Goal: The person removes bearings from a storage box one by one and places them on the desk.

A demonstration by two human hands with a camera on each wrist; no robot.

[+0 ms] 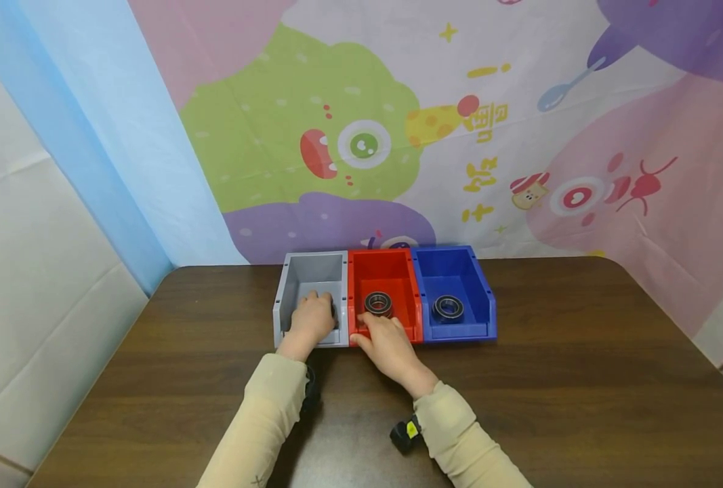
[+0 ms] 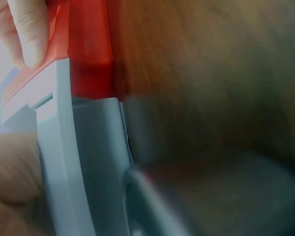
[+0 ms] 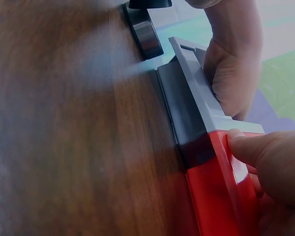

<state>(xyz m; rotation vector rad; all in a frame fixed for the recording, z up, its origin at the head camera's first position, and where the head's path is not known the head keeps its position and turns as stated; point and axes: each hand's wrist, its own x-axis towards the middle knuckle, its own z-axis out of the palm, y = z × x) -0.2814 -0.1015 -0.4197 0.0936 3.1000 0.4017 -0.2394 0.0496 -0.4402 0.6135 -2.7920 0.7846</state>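
Three open-front bins stand side by side: a grey bin (image 1: 280, 305), a red bin (image 1: 417, 305) and a blue bin (image 1: 489, 312). My left hand (image 1: 311, 318) reaches down into the grey bin, knuckles up, with its fingertips hidden. Just right of these fingers shows the dark edge of a round part (image 1: 333, 312), mostly covered by the hand. My right hand (image 1: 388, 346) grips the front wall of the red bin, thumb on the lip and fingers inside. Close to those fingers lies a ball bearing (image 1: 378, 303). Another ball bearing (image 1: 448, 309) lies in the blue bin.
The bins stand near the back edge of a brown wooden table (image 1: 581, 352). Behind it hangs a printed cartoon cloth (image 1: 312, 88). A black wrist device (image 1: 405, 434) shows beside the right sleeve (image 1: 467, 434), and another (image 1: 310, 393) by the left sleeve (image 1: 257, 420).
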